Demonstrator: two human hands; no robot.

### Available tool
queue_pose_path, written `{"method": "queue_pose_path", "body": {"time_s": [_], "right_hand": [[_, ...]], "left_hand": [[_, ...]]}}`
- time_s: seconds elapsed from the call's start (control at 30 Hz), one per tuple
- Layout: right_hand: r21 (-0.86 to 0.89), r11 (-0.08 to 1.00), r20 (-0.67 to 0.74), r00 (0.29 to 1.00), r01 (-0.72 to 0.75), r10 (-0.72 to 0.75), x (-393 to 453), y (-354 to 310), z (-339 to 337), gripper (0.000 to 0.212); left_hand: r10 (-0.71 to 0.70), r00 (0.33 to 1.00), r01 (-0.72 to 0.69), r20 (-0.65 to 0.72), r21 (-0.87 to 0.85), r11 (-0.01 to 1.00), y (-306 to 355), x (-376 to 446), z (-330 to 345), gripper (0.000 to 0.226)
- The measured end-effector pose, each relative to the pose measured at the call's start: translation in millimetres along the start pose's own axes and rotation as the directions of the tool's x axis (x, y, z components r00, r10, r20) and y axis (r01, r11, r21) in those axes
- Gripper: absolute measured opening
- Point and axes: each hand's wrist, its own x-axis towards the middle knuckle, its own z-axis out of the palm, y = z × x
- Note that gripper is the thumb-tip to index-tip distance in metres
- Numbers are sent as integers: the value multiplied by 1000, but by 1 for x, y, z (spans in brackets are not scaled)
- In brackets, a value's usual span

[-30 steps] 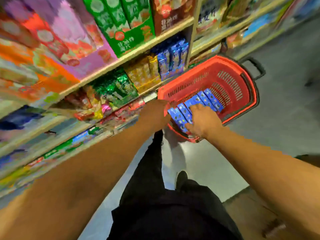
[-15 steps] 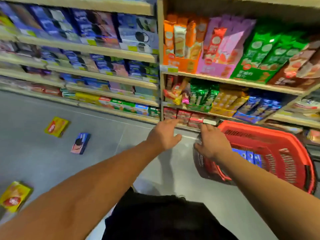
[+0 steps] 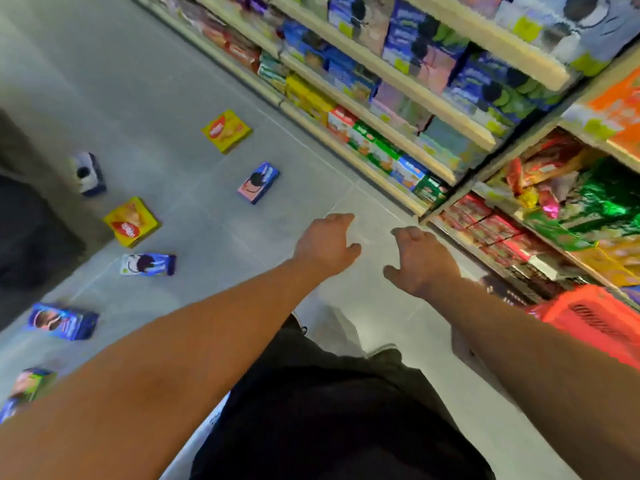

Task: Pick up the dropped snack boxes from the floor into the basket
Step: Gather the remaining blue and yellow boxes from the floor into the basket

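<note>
Empty hands (image 3: pixel 374 252) above scattered, illegibly labelled boxes (image 3: pixel 258 182)

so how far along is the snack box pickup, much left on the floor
Done: cannot tell from this view; only a corner of the red basket shows, its contents hidden. In hand: nothing; the left hand and right hand hover empty over the floor. Left: at least seven boxes, including two yellow boxes, a pink and blue box and a blue box.

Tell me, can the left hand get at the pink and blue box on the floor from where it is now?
Probably yes. The left hand is empty, and only bare floor lies between it and the pink and blue box; it would need to stretch forward.
</note>
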Motion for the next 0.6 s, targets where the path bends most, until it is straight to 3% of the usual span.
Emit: {"method": "queue_pose_path", "body": {"time_s": [0.23,0.37,0.47,0.6], "right_hand": [[-158,939,110,951,304,-290,64,-109,-5,70],[-257,829,197,867,496,-458,96,-155,-5,68],[-309,665,311,733,680,-605,113,-193,2,64],[-365,402,460,538,840,-707,122,-242,12,67]], "left_hand": [[-339,935,319,-109,-164,933,-106,-41,-21,61],[-563,809,501,-168,-304,811,-139,-72,-24,61],[-761,619,635,-194,-448,630,-152,-109,-11,62],[-917,367,693,-155,-612,381,-144,-154,17,62]]}}
